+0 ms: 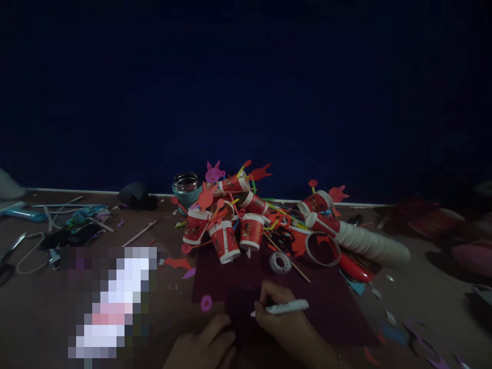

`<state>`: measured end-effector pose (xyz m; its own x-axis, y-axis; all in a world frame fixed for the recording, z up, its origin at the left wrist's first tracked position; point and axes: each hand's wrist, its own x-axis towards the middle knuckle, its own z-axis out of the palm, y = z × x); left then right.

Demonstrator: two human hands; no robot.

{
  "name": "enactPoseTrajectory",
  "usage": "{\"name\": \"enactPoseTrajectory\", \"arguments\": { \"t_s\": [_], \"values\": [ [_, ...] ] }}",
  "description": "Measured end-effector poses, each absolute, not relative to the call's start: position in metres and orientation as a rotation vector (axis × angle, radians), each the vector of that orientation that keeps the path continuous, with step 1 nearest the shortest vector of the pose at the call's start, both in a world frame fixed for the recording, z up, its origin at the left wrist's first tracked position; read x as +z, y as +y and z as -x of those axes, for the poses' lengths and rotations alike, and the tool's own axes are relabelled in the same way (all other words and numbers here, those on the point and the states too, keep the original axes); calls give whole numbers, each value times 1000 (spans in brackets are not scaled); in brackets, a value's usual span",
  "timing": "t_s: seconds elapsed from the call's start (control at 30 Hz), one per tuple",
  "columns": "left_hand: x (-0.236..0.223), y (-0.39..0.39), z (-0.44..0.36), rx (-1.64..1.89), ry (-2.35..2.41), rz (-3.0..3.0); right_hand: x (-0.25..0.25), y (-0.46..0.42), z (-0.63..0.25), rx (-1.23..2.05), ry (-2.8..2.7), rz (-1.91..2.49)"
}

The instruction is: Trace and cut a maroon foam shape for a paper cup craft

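Left of the grip, the left hand (207, 341) lay loosely curled, its hold hidden. Beyond, red cups (226, 241) bore unreadably small print. The right hand (280, 322) pinched a white marker (288, 307), lettering illegible, above a maroon sheet (338, 307); a dark-blue wall (246, 92) stood behind.

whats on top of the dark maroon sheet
On the sheet: a white ring, with red cups along the far edge. The right hand, holding a white marker, hides what lies beneath.

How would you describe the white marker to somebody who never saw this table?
A dark sheet spreads in front of the red cups. Over it, the right hand grips the white marker. Unlike the pale ring beyond, it is slim, straight and hand-held.
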<state>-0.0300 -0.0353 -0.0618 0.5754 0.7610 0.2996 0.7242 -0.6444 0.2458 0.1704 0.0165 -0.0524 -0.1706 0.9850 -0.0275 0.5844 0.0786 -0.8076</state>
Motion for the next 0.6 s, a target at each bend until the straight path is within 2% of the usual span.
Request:
{"name": "enactPoseTrajectory", "arguments": {
  "t_s": [0.6],
  "values": [
    [-62,-35,31,533,1264,-2711,-46,20,-171,1058,-1723,1591]
  ]
}}
